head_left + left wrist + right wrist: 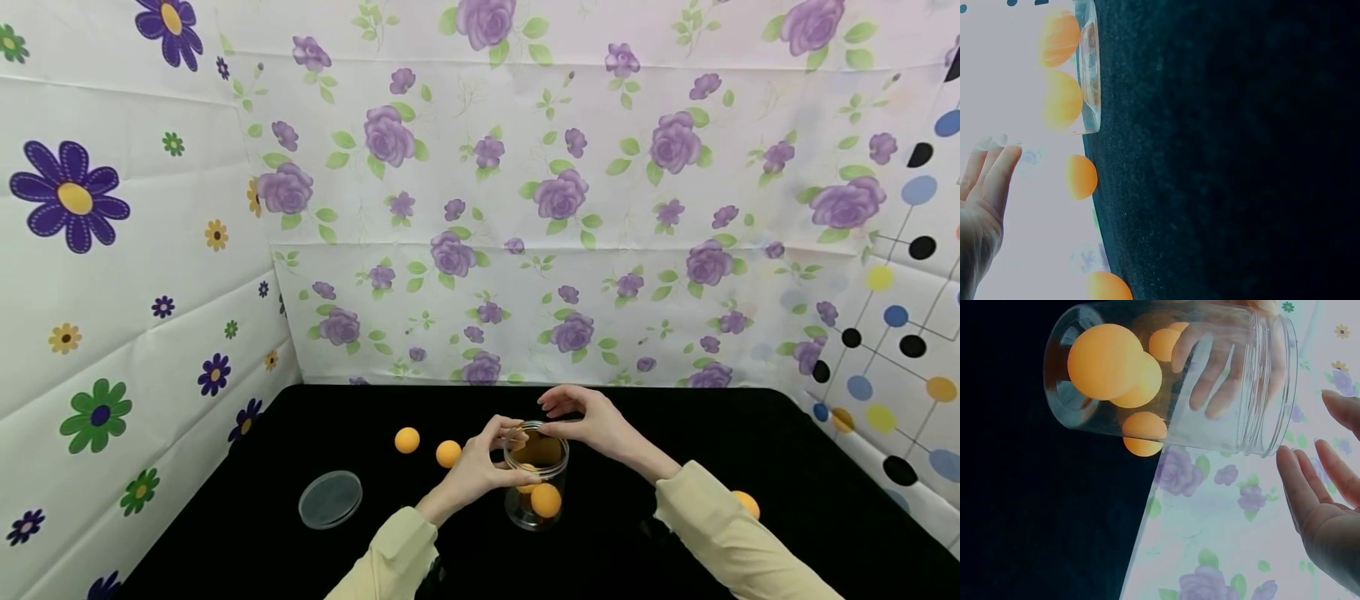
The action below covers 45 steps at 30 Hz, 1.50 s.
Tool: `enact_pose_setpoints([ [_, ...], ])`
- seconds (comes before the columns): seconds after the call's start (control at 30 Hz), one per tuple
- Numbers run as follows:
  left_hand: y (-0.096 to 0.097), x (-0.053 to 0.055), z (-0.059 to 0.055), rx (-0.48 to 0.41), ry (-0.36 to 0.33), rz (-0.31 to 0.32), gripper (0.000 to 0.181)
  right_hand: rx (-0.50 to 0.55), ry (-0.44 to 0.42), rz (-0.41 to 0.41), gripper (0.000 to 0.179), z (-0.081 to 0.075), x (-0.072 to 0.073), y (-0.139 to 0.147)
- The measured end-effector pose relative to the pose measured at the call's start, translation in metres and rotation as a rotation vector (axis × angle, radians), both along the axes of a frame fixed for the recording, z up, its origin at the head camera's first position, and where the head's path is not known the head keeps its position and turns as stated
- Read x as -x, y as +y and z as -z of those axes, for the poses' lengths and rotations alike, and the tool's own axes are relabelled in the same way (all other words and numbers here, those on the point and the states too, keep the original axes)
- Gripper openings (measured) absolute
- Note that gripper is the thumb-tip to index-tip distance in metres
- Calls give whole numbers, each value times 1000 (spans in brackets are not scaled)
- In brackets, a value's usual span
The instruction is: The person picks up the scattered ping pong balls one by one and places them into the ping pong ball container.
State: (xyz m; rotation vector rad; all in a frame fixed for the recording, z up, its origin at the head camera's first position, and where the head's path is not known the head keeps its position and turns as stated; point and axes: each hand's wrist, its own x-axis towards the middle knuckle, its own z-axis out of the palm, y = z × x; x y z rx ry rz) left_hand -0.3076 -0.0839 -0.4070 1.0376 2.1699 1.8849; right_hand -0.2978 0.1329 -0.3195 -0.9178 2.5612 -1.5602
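Note:
A clear jar (557, 472) without a lid stands upright on the black table. My left hand (483, 461) grips it near the neck, thumb in front and fingers around the far side; those fingers (1210, 378) show through the glass in the right wrist view. Inside the jar lie two orange balls, the nearer ball (546, 501) overlapping the other ball (525, 477). Over the right side of the mouth, my right hand (592, 422) holds nothing, its fingers extended and loosely bent, its thumb and a fingertip right at the rim.
Two more orange balls, one ball (407, 440) and another ball (448, 453), lie left of the jar. A further ball (746, 505) is partly hidden behind the right sleeve. The round clear lid (330, 500) lies at the left. Patterned cloth walls (480, 208) surround the table.

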Motion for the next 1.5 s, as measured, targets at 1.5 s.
enact_pose_setpoints([
  [1.5,-2,-7,-9,-13,-10,43,59,-46,-68,-11,35,26,28,78],
])
